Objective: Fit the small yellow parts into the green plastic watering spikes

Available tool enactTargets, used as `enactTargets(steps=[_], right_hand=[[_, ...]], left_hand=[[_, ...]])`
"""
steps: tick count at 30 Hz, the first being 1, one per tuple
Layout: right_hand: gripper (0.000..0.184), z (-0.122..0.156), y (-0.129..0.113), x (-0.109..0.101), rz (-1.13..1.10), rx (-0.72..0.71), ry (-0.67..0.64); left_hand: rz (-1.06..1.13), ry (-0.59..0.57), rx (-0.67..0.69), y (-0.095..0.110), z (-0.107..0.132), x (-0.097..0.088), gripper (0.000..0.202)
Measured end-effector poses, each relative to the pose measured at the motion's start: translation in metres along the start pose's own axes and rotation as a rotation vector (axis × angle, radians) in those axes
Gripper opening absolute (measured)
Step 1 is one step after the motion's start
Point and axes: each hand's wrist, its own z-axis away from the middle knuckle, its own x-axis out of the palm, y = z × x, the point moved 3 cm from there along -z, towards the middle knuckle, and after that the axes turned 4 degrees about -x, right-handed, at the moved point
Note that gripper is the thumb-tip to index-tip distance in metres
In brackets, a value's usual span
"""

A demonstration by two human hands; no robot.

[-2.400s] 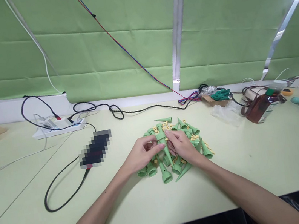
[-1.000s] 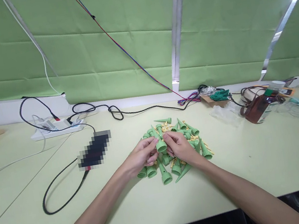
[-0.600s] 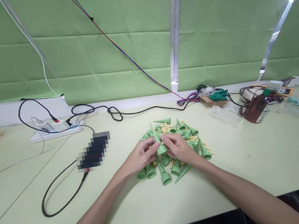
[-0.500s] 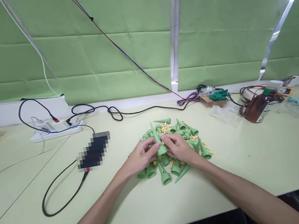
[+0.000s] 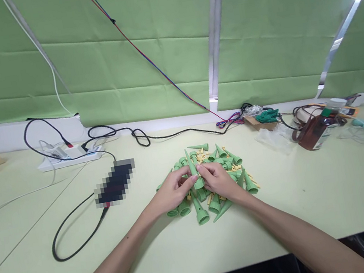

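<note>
Both my hands meet over a pile of green plastic watering spikes [image 5: 202, 216] on the table. One green watering spike [image 5: 191, 163] is held with its point up and away from me and its wide cup end towards me. My left hand [image 5: 173, 190] is closed on its left side, thumb near the cup. My right hand [image 5: 220, 179] pinches at its right side, and whether a small part sits between those fingertips is hidden. Small yellow plastic pieces [image 5: 201, 155] lie among the spikes around my hands.
A white power strip [image 5: 70, 160] with cables is at the back left, near a blurred-out dark device [image 5: 115, 182]. At the right stand a brown bottle [image 5: 313, 133], a small cardboard box [image 5: 261, 124] and clear plastic bags [image 5: 276, 140]. The table's front edge runs below my forearms.
The view has shifted very slightly. My hands keep the same hold on the spike, and the pile looks unchanged.
</note>
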Motion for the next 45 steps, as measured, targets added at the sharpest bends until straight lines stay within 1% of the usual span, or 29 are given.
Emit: enactTargets(steps=[3, 5, 8, 15, 18, 25, 29, 35, 40, 45], right_hand=[[0.043, 0.000, -0.002, -0.001, 0.073, -0.026, 0.033], [0.044, 0.000, -0.006, -0.002, 0.130, -0.064, 0.058], [0.044, 0.001, -0.013, -0.001, 0.234, -0.130, 0.061], [0.044, 0.007, -0.018, 0.006, 0.388, -0.224, 0.000], [0.045, 0.008, -0.017, 0.008, 0.432, -0.219, -0.010], [0.045, 0.009, -0.013, 0.011, 0.489, -0.192, -0.022], [0.046, 0.010, -0.013, 0.012, 0.515, -0.173, -0.033], [0.046, 0.010, -0.013, 0.012, 0.535, -0.170, -0.059], [0.046, 0.010, -0.012, 0.012, 0.539, -0.173, -0.067], [0.047, 0.007, -0.010, 0.013, 0.529, -0.145, -0.043]], left_hand=[[-0.027, 0.021, 0.011, 0.001, -0.001, -0.002, 0.029], [-0.035, 0.051, 0.028, 0.001, -0.002, -0.004, 0.029], [-0.009, 0.082, 0.034, 0.000, -0.004, -0.005, 0.030], [0.157, 0.041, -0.034, -0.013, -0.007, -0.001, 0.042], [0.165, 0.028, -0.043, -0.015, -0.008, 0.001, 0.044], [0.112, 0.039, -0.019, -0.016, -0.009, 0.002, 0.046], [0.122, 0.049, -0.022, -0.019, -0.010, 0.002, 0.045], [0.131, 0.045, -0.015, -0.021, -0.010, 0.002, 0.044], [0.120, 0.031, -0.039, -0.021, -0.009, 0.003, 0.044], [0.122, 0.089, -0.040, -0.015, -0.009, 0.001, 0.040]])
